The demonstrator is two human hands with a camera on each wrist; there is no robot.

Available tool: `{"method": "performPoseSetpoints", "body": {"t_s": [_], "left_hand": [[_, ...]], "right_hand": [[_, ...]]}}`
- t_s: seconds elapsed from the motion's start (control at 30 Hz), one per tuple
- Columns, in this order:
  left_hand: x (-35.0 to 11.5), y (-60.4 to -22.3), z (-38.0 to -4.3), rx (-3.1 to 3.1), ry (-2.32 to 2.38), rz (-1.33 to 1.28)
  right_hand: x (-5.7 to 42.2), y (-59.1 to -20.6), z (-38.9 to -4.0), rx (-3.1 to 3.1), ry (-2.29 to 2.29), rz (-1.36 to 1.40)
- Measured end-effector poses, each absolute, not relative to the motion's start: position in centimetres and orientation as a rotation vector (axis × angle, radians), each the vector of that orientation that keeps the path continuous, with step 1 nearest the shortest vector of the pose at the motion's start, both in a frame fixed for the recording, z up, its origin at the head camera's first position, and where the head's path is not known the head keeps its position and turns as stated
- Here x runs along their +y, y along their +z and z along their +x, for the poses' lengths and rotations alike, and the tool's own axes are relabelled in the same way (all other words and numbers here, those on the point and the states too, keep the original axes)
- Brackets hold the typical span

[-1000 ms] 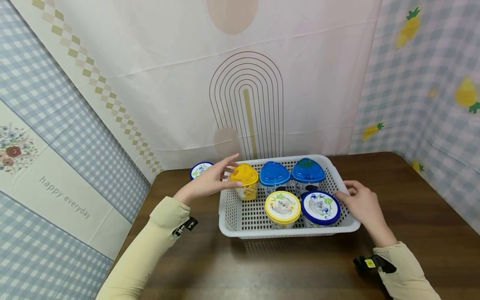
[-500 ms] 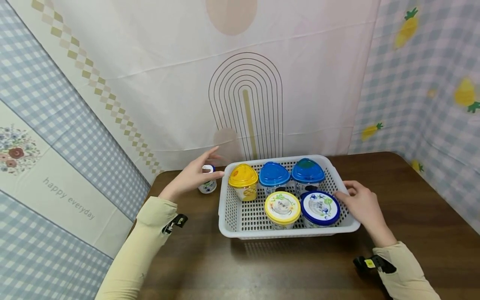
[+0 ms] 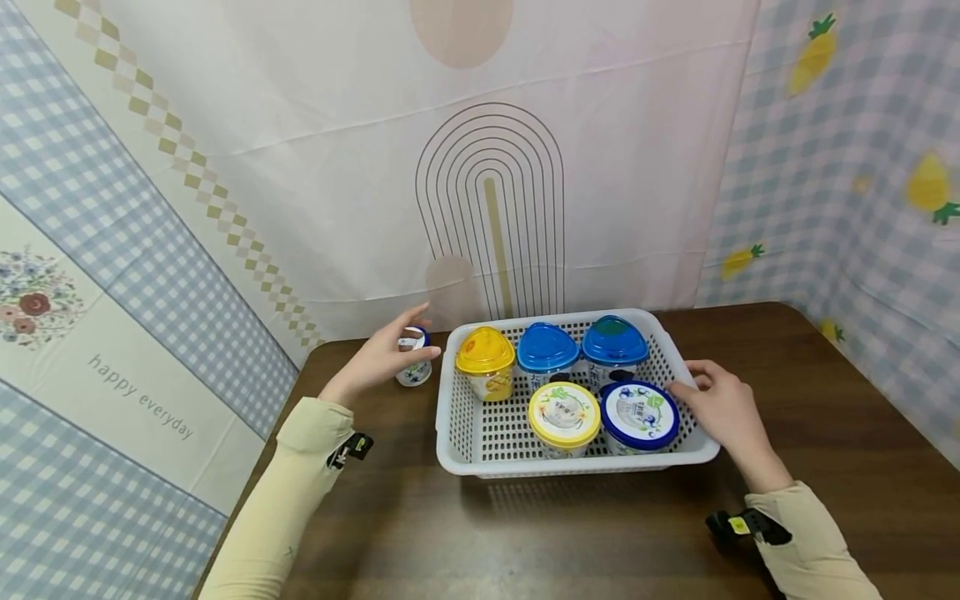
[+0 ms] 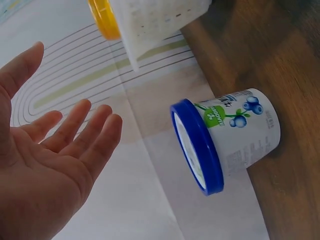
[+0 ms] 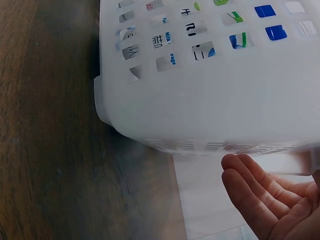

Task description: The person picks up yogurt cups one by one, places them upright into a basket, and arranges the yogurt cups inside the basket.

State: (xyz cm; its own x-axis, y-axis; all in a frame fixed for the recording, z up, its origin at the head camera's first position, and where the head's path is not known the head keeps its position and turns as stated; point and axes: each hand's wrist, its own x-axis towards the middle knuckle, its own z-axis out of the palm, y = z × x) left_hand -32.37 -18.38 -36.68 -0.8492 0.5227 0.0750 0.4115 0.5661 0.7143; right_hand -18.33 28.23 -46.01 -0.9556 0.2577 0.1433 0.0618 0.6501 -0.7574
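A small white cup with a blue lid stands on the table just left of the white basket. My left hand hovers open beside it. In the left wrist view its palm faces the cup with a gap between them. My right hand rests on the basket's right rim, and its fingers lie relaxed beside the basket wall. Inside the basket stand a yellow-domed cup, two blue-domed cups, a flat yellow-lidded tub and a flat blue-lidded tub.
The dark wooden table is hemmed in by hanging cloth: a pale backdrop behind, checked cloth on the left and on the right. Bare tabletop lies in front of the basket and to its right.
My left hand has left the yellow-domed cup in the basket and moved left to the blue-lidded cup outside it. The right hand and basket have stayed put.
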Motion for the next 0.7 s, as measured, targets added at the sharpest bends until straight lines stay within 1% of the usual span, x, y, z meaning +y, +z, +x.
{"method": "performPoseSetpoints", "body": {"t_s": [0.23, 0.7], "left_hand": [[-19.1, -37.3, -32.8, 2.683, 1.125, 0.715], [-20.4, -38.4, -33.6, 2.712, 1.095, 0.652]], "right_hand": [[28.2, -45.9, -18.3, -2.642, 1.208, -0.269], [28.2, -45.9, -18.3, -2.639, 1.194, -0.262]]}}
